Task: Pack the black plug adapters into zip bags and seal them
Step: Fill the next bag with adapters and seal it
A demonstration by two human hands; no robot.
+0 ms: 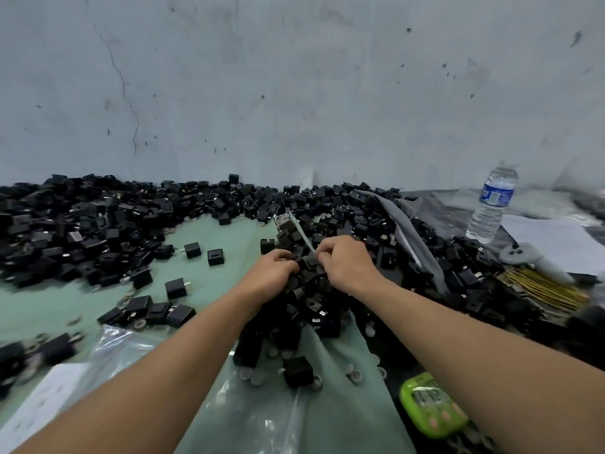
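A: So where is the zip bag?

B: Right at the fingers. The right hand has its fingers curled, pinching the bag's clear top strip, which runs up and away from them. The left hand sits just beside it, fingers curled round the bag's filled part.

A: Filled with what?

B: Dark blocks like the black plug adapters heaped all around. How many are inside, I cannot tell.

A: And the loose ones?

B: A long heap lies beyond the fingers against the wall, spreading wide to both sides. A few lie singly left of the fingers on the green bench, and more lie below the wrists.

A: Anything else?

B: Far right of the fingers a water bottle stands upright beside white paper. Nearer, a bundle of gold twist ties. Back toward the person, inside the right forearm, a green timer. Beneath the left forearm, clear plastic bags.
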